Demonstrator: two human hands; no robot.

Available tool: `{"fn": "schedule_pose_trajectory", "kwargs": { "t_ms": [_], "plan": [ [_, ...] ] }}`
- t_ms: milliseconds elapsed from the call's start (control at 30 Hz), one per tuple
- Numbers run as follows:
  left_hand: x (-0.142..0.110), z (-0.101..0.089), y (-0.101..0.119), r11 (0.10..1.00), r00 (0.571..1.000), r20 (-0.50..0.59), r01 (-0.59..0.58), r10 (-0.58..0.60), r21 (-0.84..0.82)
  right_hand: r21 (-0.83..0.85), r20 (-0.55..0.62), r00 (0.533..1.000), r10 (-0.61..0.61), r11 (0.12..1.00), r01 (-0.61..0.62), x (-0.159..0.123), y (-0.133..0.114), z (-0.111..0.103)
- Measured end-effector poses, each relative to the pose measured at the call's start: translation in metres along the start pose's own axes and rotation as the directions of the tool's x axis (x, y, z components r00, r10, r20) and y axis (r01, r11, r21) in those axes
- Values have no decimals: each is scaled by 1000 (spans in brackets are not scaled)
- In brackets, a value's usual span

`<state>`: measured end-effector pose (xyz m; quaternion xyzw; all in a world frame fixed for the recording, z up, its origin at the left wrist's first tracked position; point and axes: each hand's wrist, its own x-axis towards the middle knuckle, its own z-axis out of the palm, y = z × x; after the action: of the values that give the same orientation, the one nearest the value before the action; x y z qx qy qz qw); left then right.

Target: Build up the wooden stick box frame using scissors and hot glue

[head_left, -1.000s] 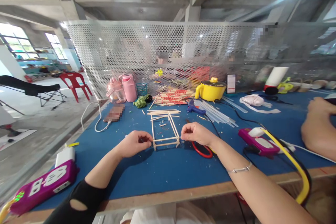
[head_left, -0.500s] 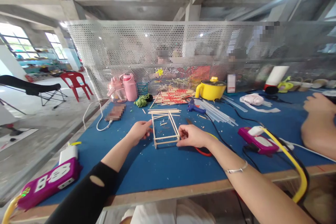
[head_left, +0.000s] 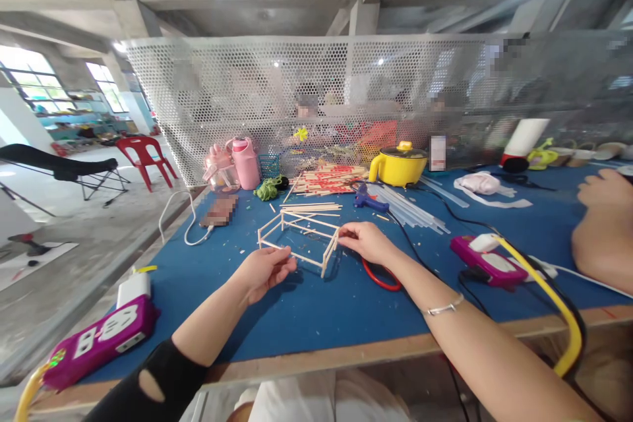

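1. Frame: an open box of thin wooden sticks, standing at the centre of the worktop, between the two hands. Clock positions below are taken from it, with 12 o'clock away from the wearer.
2. Left hand: at 7 o'clock, at the near rail. Its fingers are loosely curled, with the thumb apart from the fingertips; firm contact with the rail cannot be told.
3. Right hand: at 3 o'clock. Its fingers are drawn together, pinching the frame at its right end.
4. Loose sticks: at 12 o'clock, just beyond the frame; a larger stick pile, partly red, lies behind them.
5. Glue gun: blue, at 2 o'clock, beside translucent glue sticks. The yellow pot stands farther out in the same direction.
6. Red handle: at 4 o'clock, partly hidden by the right forearm.
7. Green yarn: at 11 o'clock; the pink bottle stands behind it.
8. Co-worker's arm: at 3 o'clock, well apart.
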<state>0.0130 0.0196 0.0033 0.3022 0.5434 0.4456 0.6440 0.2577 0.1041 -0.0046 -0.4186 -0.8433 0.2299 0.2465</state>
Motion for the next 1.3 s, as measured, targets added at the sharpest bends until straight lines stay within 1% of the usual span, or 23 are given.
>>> {"fn": "schedule_pose_trajectory", "kwargs": {
  "t_ms": [67,133,233,300,367,433,467,533,600,667,767,833,933,1067,1133,1167,1233,1300],
  "plan": [
    [-8,7,-4,999,999,-1,35,-35,-31,-41,-22,1000,13,999,-14,5,1,2],
    [-14,15,-8,996,998,-19,61,-62,-68,-84,-15,999,29,996,-30,9,1,5],
    [-22,22,-14,989,994,-73,69,-79,-133,-139,44,998,47,989,-40,13,0,5],
    [-27,23,-17,983,990,-110,67,-87,-171,-171,96,994,58,984,-41,19,-1,0],
    [-33,21,-19,977,987,-122,83,-108,-196,-202,142,987,70,979,-40,31,-2,-7],
    [-41,20,-22,971,983,-100,131,-153,-202,-223,198,977,75,974,-29,51,-2,-13],
    [-47,19,-24,969,982,-72,162,-177,-185,-228,235,969,74,973,-19,62,-3,-14],
    [-58,16,-29,975,981,1,194,-195,-105,-232,331,941,75,973,4,85,-3,-12],
    [-70,10,-34,989,987,63,146,-146,9,-234,430,899,81,972,24,105,-3,-5],
    [-80,2,-37,994,994,93,53,-61,93,-239,504,859,89,970,40,119,-2,4],
    [-88,-18,-36,984,997,56,-53,45,170,-248,554,828,87,967,64,129,2,13],
    [-89,-32,-33,972,994,-13,-105,110,210,-259,553,829,84,963,74,133,7,14],
    [-83,-49,-26,953,975,-104,-165,197,255,-286,508,856,99,956,60,141,17,12],
    [-70,-60,-24,918,940,-187,-210,284,337,-332,400,908,127,943,14,155,26,12],
    [-64,-62,-26,872,916,-213,-221,339,437,-345,353,928,123,939,6,161,25,13],
    [-61,-64,-27,827,900,-211,-228,380,514,-350,332,936,118,937,7,162,24,13],
    [-56,-67,-28,680,867,-166,-235,470,695,-358,290,951,104,934,7,159,20,12],
    [-51,-71,-27,492,843,-84,-226,532,841,-367,246,964,97,930,0,149,18,7]
  ]
}}
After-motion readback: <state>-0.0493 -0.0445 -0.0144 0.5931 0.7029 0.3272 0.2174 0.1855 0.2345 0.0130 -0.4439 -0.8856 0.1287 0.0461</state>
